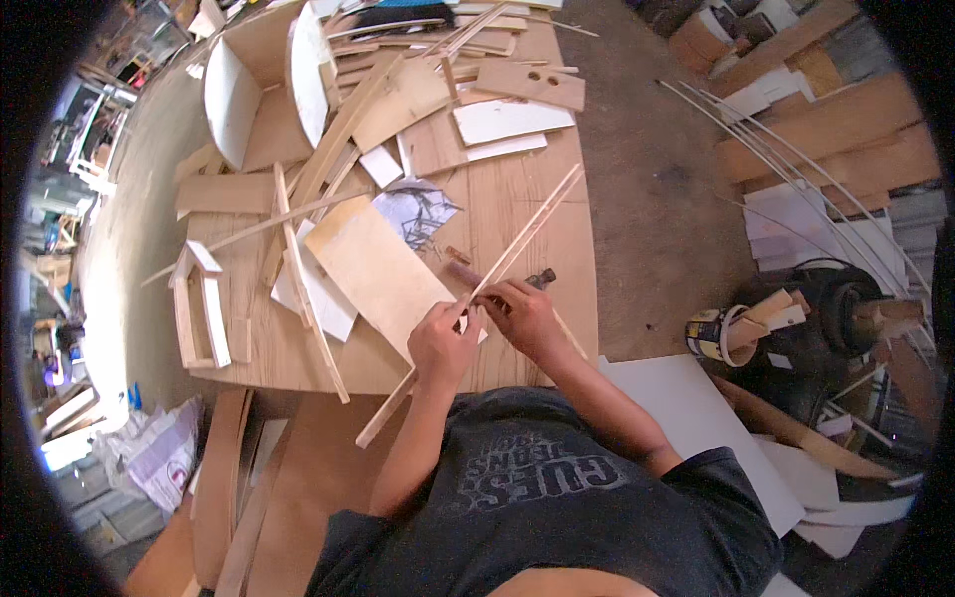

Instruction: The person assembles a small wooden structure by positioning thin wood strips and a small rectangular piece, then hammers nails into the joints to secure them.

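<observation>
Thin wooden strips [537,221] cross diagonally over the table's near edge. My left hand [445,340] is closed around them, and the lower end of one strip sticks out below it. Close beside it, my right hand [519,313] has its fingertips pinched at the strips; whether a small nail is between them is too small to tell. Under the strips lies a hammer [542,279], partly covered by them and my right hand. Left of my hands is a pale wooden board [373,269]. Dark nails [423,211] lie heaped on a sheet of paper just beyond it.
A small house-shaped wooden frame [212,310] stands at the table's left. Farther back are a curved-sided wooden box [261,104] and stacked offcuts [408,99]. On the right floor, a bucket [718,336] holds wood pieces beside a black rounded tank [811,313].
</observation>
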{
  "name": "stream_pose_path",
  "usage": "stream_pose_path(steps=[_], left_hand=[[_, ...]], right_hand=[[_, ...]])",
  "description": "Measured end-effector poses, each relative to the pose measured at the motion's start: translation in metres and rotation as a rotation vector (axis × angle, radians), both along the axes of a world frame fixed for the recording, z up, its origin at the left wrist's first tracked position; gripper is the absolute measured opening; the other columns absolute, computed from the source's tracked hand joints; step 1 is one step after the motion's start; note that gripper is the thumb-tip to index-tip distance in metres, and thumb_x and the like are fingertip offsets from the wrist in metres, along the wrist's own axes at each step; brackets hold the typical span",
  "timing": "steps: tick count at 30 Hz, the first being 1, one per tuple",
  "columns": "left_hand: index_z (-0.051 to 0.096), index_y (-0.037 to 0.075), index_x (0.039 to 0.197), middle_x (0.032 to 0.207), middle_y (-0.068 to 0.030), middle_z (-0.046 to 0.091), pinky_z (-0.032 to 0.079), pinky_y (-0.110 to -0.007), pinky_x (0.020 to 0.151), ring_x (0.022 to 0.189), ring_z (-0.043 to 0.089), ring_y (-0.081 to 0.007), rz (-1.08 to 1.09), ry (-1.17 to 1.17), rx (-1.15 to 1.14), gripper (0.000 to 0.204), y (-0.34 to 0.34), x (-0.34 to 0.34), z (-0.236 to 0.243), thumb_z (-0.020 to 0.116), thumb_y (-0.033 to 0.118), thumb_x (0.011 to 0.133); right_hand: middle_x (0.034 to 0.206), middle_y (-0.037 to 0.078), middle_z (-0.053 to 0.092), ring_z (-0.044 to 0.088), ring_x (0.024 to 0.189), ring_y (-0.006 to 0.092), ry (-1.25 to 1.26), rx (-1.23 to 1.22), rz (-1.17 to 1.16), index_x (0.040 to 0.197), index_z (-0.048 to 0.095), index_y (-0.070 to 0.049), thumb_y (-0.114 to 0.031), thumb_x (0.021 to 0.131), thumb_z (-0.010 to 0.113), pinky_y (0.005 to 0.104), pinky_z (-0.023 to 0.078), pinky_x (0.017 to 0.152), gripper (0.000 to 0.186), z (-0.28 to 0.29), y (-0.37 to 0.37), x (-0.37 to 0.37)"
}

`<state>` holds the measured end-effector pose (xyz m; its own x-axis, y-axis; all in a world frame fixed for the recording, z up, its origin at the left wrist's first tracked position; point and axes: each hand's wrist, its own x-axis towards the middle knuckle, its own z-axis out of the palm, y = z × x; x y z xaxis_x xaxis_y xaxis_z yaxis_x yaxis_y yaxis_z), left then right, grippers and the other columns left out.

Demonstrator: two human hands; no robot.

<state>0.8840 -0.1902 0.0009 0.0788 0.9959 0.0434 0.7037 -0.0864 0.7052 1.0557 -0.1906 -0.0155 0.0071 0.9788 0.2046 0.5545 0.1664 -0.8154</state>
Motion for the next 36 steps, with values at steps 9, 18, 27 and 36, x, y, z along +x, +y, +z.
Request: stream_pose_path(steps=[9, 18, 27, 36], left_hand=[[0.082, 0.015, 0.111, 0.093, -0.0137, 0.075, 0.058, -0.05, 0.077, 0.086, 0.074, -0.0372, -0.011, 0.288, -0.198, 0.025, 0.007, -0.015, -0.01, 0.078, 0.03, 0.091], [0.083, 0.012, 0.104, 0.091, -0.0168, 0.075, 0.058, -0.048, 0.074, 0.084, 0.074, -0.0379, 0.039, 0.02, -0.116, 0.02, 0.027, -0.075, -0.068, 0.076, 0.025, 0.09], [0.082, 0.009, 0.11, 0.093, -0.0144, 0.077, 0.058, -0.041, 0.074, 0.08, 0.076, -0.0295, 0.235, 0.024, -0.288, 0.027, -0.004, -0.119, -0.093, 0.077, 0.027, 0.09], [0.08, 0.006, 0.111, 0.091, -0.0117, 0.077, 0.055, -0.036, 0.068, 0.072, 0.071, -0.0202, 0.22, -0.128, -0.249, 0.031, -0.011, -0.076, -0.094, 0.082, 0.029, 0.091]], right_hand=[[0.096, 0.018, 0.074, 0.074, 0.083, 0.0416, -0.176, -0.028, -0.048, 0.103, 0.069, -0.006, -0.011, 0.094, 0.072, 0.0513, 0.06, 0.07, 0.011, -0.042, -0.01, -0.038], [0.091, 0.019, 0.076, 0.076, 0.08, 0.0343, -0.042, -0.079, -0.355, 0.102, 0.073, -0.004, -0.014, 0.094, 0.075, 0.0427, 0.06, 0.069, 0.013, -0.059, 0.04, -0.029], [0.101, 0.017, 0.079, 0.077, 0.081, 0.0291, -0.106, -0.197, -0.366, 0.112, 0.08, -0.006, -0.015, 0.094, 0.077, 0.0388, 0.061, 0.076, 0.021, -0.142, 0.091, -0.015], [0.11, 0.013, 0.071, 0.072, 0.093, 0.0336, -0.312, -0.148, -0.441, 0.126, 0.069, -0.009, -0.015, 0.093, 0.076, 0.044, 0.059, 0.084, 0.035, -0.103, 0.01, 0.026]])
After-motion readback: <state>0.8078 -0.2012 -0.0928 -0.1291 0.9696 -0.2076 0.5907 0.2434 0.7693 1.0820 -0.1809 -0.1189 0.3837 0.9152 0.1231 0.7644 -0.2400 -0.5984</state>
